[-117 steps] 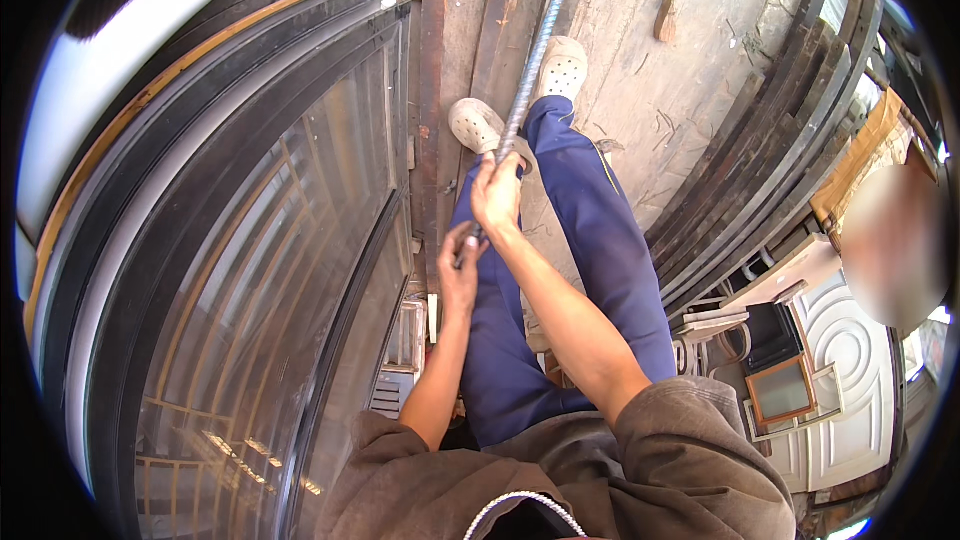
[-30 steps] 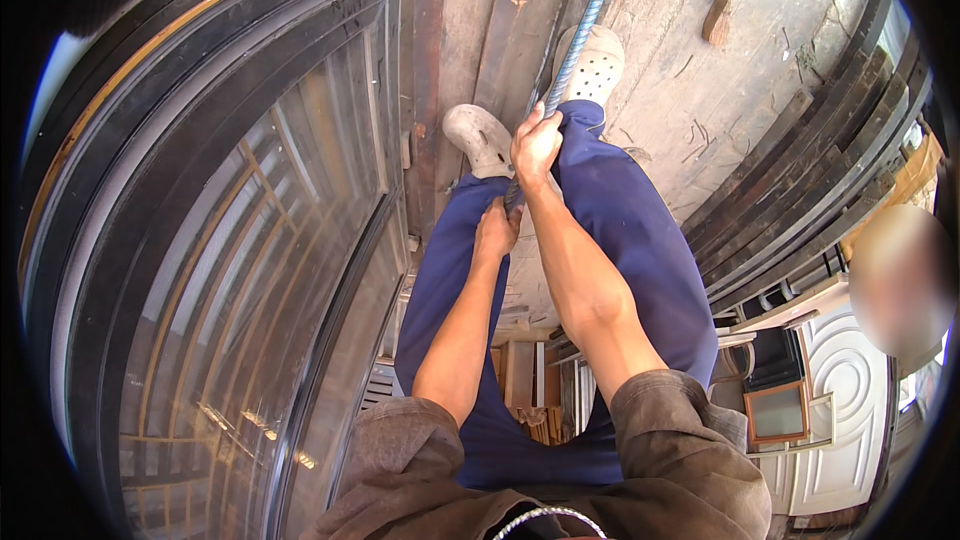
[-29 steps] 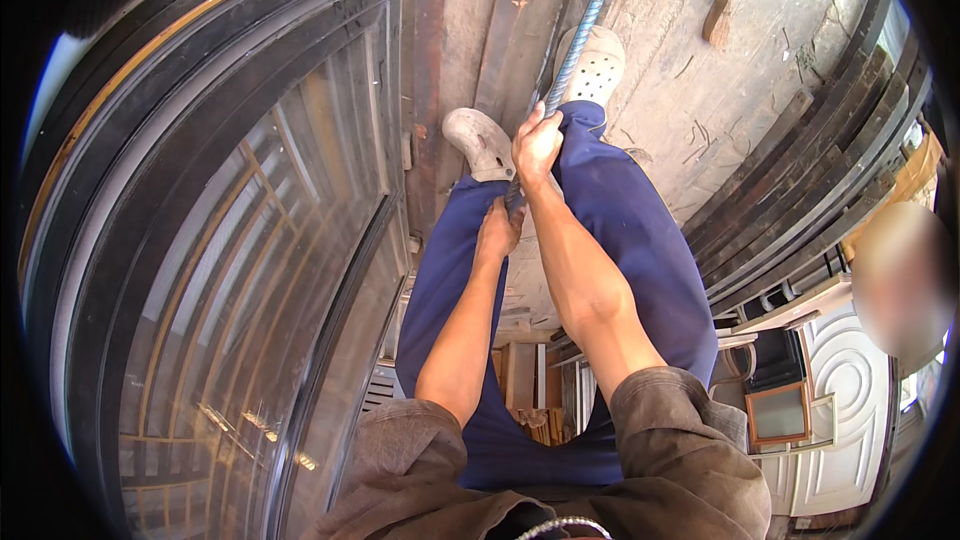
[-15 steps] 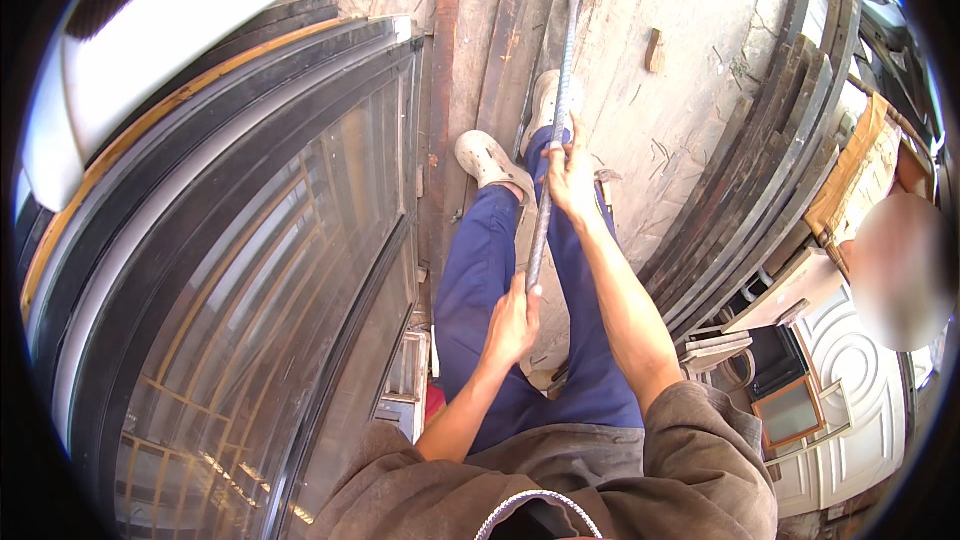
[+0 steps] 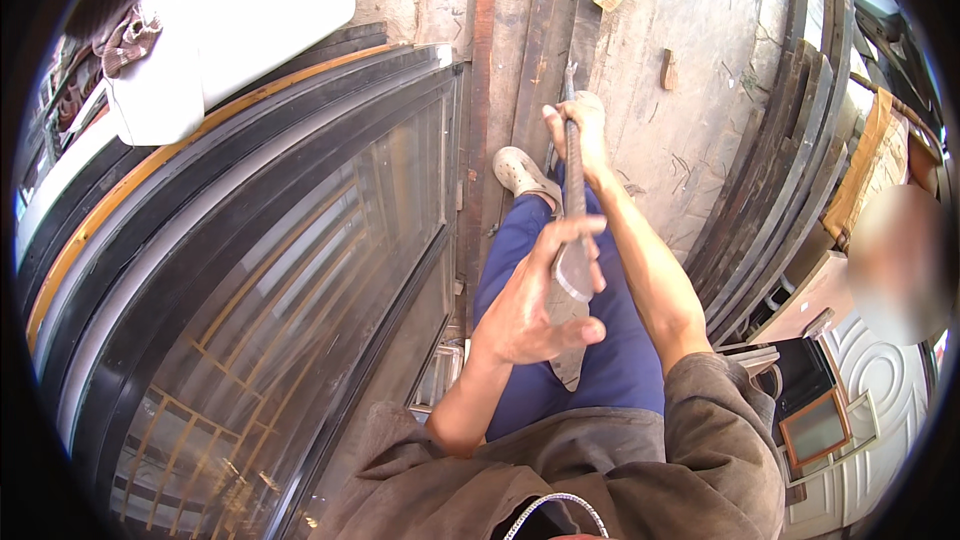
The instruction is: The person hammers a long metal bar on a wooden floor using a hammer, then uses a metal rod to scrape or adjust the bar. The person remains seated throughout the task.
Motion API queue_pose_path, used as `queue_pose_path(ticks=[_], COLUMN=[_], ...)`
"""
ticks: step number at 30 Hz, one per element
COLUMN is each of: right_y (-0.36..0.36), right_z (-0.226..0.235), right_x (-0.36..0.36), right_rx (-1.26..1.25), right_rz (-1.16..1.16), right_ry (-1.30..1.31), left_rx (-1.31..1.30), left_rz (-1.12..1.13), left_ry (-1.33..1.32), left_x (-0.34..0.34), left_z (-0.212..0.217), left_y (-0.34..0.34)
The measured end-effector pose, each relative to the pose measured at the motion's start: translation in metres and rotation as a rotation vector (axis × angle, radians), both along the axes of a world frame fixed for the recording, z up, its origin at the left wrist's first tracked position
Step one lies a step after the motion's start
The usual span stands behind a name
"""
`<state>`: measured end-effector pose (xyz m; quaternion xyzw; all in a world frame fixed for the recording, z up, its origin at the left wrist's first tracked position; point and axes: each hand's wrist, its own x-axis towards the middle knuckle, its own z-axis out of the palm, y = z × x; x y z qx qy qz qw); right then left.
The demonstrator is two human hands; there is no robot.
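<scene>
A ribbed steel pry bar [image 5: 575,180] with a forked far tip runs lengthwise in front of my body, over my legs. My right hand [image 5: 588,140] is wrapped around it near the far end. My left hand [image 5: 530,305] is open beside its near part, thumb and fingers spread apart; whether it touches the bar I cannot tell. A wider, flat grey section [image 5: 570,285] with a bright edge shows at the near end, partly behind the left fingers.
Dark framed glass panels [image 5: 330,270] lean on the left. Long reddish and dark beams [image 5: 484,90] lie by my feet. Stacked dark timbers [image 5: 765,180] stand to the right, near a blurred person [image 5: 900,265] and a white panelled door [image 5: 880,380]. Wood pieces [image 5: 668,70] lie on the floor.
My left hand has come off its grip on the bar and spread its fingers. The right hand has shifted farther along with the bar, whose near end now shows wider.
</scene>
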<state>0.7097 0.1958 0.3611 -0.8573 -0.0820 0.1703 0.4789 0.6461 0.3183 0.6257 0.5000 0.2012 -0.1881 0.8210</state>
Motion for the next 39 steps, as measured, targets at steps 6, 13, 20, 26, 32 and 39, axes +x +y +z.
queue_pose_path(ticks=[6, 13, 20, 26, 32, 39], right_y=[-0.003, -0.024, -0.034, -0.036, -0.048, -0.061], right_z=[0.071, 0.154, 0.007, -0.032, -0.039, -0.051], right_x=[0.065, 0.104, -0.008, -0.058, -0.035, 0.005], right_rx=[0.093, 0.74, 0.486, 1.039, 1.206, 1.232], right_rz=[-0.299, -0.471, -1.024, -1.193, -0.841, -0.903], right_ry=[0.599, 1.4, 1.329, 1.457, 1.562, 1.597], left_rx=[0.223, 0.625, -0.897, -1.038, -0.488, -0.663], left_rz=[0.204, -0.494, 0.416, 0.806, 0.633, 0.638], left_ry=[-0.18, 0.219, 0.726, 0.794, 1.003, 1.115], left_x=[0.093, -0.079, -0.172, -0.166, -0.205, -0.199], left_z=[-0.031, -0.105, -0.009, -0.02, -0.056, -0.046], left_y=[0.01, -0.003, -0.071, -0.083, -0.106, -0.107])
